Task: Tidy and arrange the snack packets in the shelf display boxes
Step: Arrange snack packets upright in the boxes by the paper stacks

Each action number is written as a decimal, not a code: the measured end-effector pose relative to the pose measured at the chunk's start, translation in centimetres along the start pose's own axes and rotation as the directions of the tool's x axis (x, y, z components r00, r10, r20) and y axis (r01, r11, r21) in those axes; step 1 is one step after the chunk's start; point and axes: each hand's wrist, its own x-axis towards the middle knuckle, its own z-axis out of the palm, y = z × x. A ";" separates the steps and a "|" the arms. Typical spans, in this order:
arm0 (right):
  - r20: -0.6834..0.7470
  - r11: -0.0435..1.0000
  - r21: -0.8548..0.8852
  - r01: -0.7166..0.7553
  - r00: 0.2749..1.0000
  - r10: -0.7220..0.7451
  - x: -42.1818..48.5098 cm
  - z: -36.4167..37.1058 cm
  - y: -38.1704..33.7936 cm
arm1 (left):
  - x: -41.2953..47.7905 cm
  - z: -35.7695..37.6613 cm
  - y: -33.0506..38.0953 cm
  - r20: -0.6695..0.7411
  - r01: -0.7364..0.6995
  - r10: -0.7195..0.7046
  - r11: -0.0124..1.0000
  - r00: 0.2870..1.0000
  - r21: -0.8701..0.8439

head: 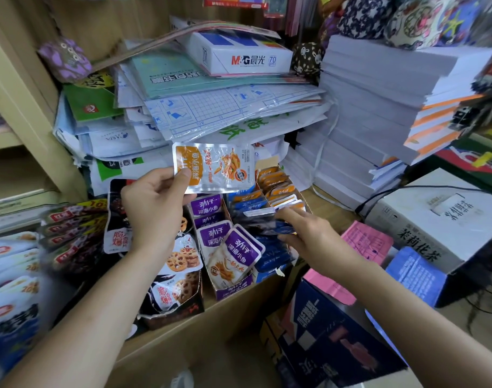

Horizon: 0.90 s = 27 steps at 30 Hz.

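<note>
My left hand (152, 208) pinches the corner of an orange-and-silver fish snack packet (214, 168), held up above the display boxes. My right hand (303, 231) reaches into the blue display box (270, 264), fingers on the dark blue packets (263, 222); whether it grips one I cannot tell. Beside it on the left stands the purple box (233, 288) with purple packets (233, 247) leaning loosely. Behind the blue box is the orange box (278, 186) with orange packets standing in a row. Black lotus-root snack packets (177, 275) fill a box left of the purple one.
Stacks of plastic-wrapped paper goods (211, 107) and a white ream pile (379, 121) crowd the shelf behind. More snack packets (65, 242) lie at the left. A dark blue carton (331, 337), pink papers (365, 245) and a white cardboard box (435, 219) sit at the right.
</note>
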 end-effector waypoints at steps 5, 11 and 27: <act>0.095 0.998 -0.042 -0.043 0.994 0.046 0.4 0.5 -0.6 | -0.3 0.1 0.2 0.048 0.009 -0.009 1.000 0.999 0.003; 0.228 0.989 -0.044 -0.138 0.963 0.144 -0.1 2.1 -0.7 | -0.8 0.4 0.4 0.077 -0.005 0.000 0.998 0.997 0.061; 0.050 0.964 -0.108 -0.244 0.967 0.250 0.9 -1.2 5.1 | -2.0 2.1 0.4 0.109 -0.178 0.165 0.976 0.980 0.124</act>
